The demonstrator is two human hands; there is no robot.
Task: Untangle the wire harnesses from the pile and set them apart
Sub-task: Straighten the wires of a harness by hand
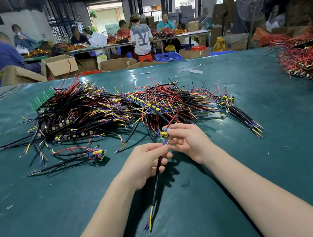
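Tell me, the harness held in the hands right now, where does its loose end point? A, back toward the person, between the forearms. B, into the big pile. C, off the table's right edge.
A: the left hand grips the black cable, whose yellow and blue tips trail back toward the person, while the right hand pinches its board end.

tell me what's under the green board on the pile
The green board lies on black wires of the pile. Whatever lies beneath its middle is covered.
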